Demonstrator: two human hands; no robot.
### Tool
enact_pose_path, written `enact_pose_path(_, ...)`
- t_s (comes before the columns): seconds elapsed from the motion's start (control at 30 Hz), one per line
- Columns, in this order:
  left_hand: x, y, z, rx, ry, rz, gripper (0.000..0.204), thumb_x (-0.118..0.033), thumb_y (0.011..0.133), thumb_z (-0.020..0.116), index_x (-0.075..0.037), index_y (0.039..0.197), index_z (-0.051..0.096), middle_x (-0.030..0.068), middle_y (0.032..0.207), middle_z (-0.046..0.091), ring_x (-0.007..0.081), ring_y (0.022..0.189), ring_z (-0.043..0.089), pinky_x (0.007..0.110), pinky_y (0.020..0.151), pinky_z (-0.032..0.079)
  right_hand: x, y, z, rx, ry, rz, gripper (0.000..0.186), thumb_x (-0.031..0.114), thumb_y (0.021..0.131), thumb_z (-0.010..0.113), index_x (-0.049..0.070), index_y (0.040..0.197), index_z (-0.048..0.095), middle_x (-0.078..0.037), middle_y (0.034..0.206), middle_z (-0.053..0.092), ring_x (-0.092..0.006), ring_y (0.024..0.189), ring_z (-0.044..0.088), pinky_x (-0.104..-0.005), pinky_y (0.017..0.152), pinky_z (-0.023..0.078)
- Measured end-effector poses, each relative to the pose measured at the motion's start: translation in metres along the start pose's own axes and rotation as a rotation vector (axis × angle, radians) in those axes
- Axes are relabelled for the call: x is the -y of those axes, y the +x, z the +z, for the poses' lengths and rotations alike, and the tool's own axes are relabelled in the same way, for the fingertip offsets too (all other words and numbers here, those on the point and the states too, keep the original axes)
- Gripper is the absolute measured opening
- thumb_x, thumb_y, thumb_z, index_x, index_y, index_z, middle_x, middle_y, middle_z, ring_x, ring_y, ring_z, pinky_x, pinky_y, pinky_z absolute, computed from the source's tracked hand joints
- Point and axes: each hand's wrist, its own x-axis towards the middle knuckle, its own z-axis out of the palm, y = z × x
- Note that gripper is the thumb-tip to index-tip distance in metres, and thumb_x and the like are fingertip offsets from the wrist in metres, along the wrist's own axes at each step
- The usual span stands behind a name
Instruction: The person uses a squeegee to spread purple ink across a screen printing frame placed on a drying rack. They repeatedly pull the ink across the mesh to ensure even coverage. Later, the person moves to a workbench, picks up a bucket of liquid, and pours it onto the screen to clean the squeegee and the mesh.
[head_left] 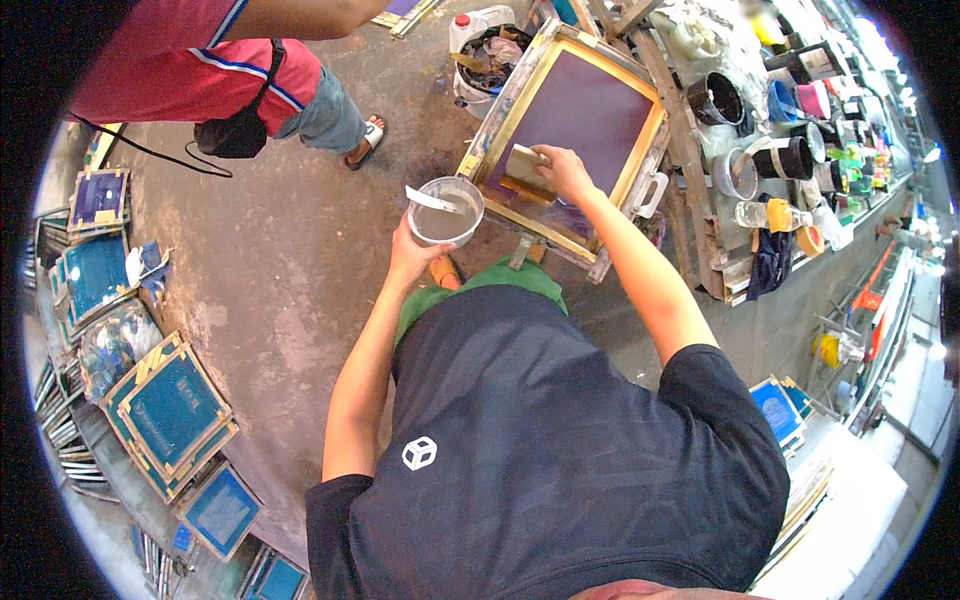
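My left hand (410, 256) grips a round plastic tub (479, 213) with greyish-brown ink (449, 226) inside. A white spatula (432, 201) leans in the tub, its end over the rim. My right hand (566, 173) is closed around a squeegee (524, 166) with a light-coloured grip, held low over the lower part of a screen printing frame (640, 140). The frame's mesh (592, 108) is dark purple, bordered with yellowish tape. Whether the squeegee's edge touches the mesh, I cannot tell. The tub sits beside the frame's left lower corner.
At upper left stands another person (240, 85) in red, with a black pouch. Behind the frame is a bucket of rags (490, 65) beside a white jug (478, 25). On the right, a cluttered bench (712, 235) bears several ink tubs. Blue-green screens (175, 410) lean at lower left.
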Motion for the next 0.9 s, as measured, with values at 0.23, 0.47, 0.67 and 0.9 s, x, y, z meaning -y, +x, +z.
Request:
enact_pose_path(0.23, 0.015, 0.016, 0.009, 0.070, -0.174, -0.078, 0.107, -0.016, 0.054, 0.097, -0.001, 0.144, 0.041, 0.0120, 0.141, 0.054, 0.0226, 0.132, 0.051, 0.038, 0.111, 0.041, -0.068, 0.031, 0.020, 0.394, 0.243, 0.134, 0.052, 0.020, 0.083, 0.079, 0.009, 0.131, 0.064, -0.011, 0.118, 0.071, -0.0237, 0.108, 0.066, -0.0374, 0.094, 0.052)
enact_pose_path(0.47, -0.003, 0.033, 0.035, 0.068, -0.014, -0.021, 0.111, -0.009, 0.050, 0.092, -0.009, 0.147, 0.040, 0.0101, 0.144, 0.053, 0.0276, 0.133, 0.051, 0.039, 0.112, 0.040, -0.104, 0.005, -0.004, 0.469, 0.684, 0.343, 0.053, 0.017, 0.087, 0.077, 0.007, 0.137, 0.060, -0.006, 0.121, 0.069, -0.0150, 0.107, 0.064, -0.0331, 0.095, 0.049)
enact_pose_path(0.67, -0.029, 0.055, 0.069, 0.139, 0.237, 0.155, 0.107, -0.018, 0.050, 0.090, -0.007, 0.146, 0.042, 0.0151, 0.145, 0.050, 0.0336, 0.134, 0.048, 0.044, 0.113, 0.040, -0.012, -0.054, -0.106, 0.052, 0.893, 0.243, 0.050, 0.015, 0.091, 0.073, 0.003, 0.136, 0.055, -0.005, 0.112, 0.070, -0.0113, 0.104, 0.063, -0.0301, 0.092, 0.049)
enact_pose_path(0.9, -0.081, 0.082, 0.115, 0.344, -0.128, 0.150, 0.110, -0.013, 0.046, 0.095, -0.002, 0.143, 0.044, 0.0133, 0.137, 0.056, 0.0279, 0.128, 0.053, 0.038, 0.111, 0.040, 0.109, -0.144, -0.154, -0.678, 0.502, -0.017, 0.046, 0.003, 0.088, 0.075, -0.001, 0.130, 0.054, -0.011, 0.118, 0.064, -0.0165, 0.108, 0.061, -0.0319, 0.096, 0.049)
